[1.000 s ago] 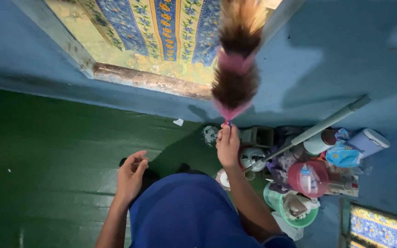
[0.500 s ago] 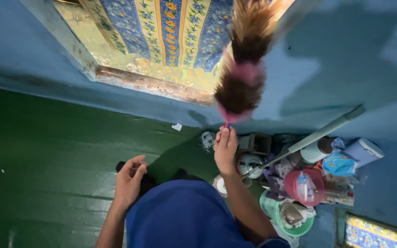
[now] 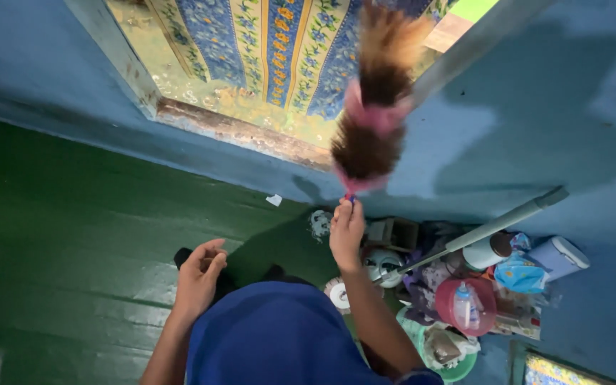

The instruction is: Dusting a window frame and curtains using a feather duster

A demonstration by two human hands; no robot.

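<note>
A blue wall (image 3: 536, 107) filled the upper and right parts of the frame, and a green floor (image 3: 58, 228) spread across the left and lower left. In the upper middle a curtain (image 3: 279, 50) with blue, yellow and floral stripes hung inside a worn frame (image 3: 237, 132) set in the wall. The person's blue shirt (image 3: 279, 342) took up the bottom centre. A feather duster (image 3: 372, 107), brown and tan with pink bands, stood blurred in the upper centre, its head reaching up over the curtain and the wall. The right hand (image 3: 346, 229), just below it at centre, was closed on the duster's thin handle end, fingers pinched around it. The left hand (image 3: 199, 274), at lower left of centre, hung over the floor with fingers loosely curled and held nothing. In the lower right a heap of clutter lay against the wall: a pale pole (image 3: 490, 227) leaning across it, a green tub (image 3: 458, 367) at the bottom edge, a pink bowl (image 3: 465, 303) with a small bottle in it, a pale blue box (image 3: 557, 257) and a blue pouch (image 3: 520, 274) beside it. A small white scrap (image 3: 274, 200) lay on the floor by the wall's foot, left of the right hand.
</note>
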